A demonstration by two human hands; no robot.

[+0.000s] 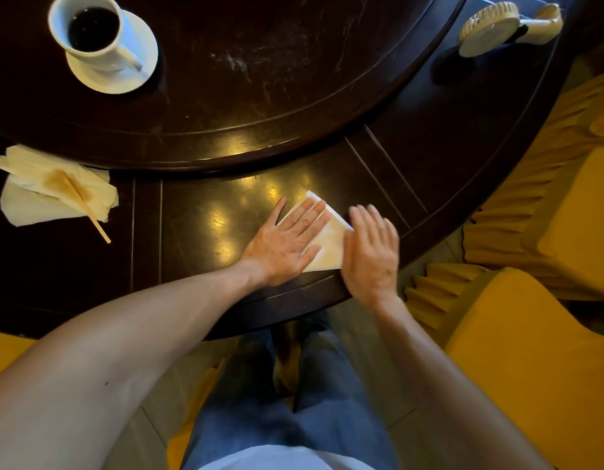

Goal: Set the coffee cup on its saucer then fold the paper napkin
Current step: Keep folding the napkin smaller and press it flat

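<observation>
A white coffee cup (90,30) full of dark coffee stands on its white saucer (137,67) at the far left of the dark round table. A folded white paper napkin (329,244) lies near the table's front edge. My left hand (287,240) lies flat on the napkin's left part, fingers spread. My right hand (372,251) is flat and blurred at the napkin's right edge, covering that side. Neither hand grips anything.
A stained, crumpled napkin (39,195) with a wooden stir stick (90,212) lies at the left. A pale brush-like object (507,27) rests at the far right of the table (260,96). Yellow-covered chairs (531,317) stand on the right.
</observation>
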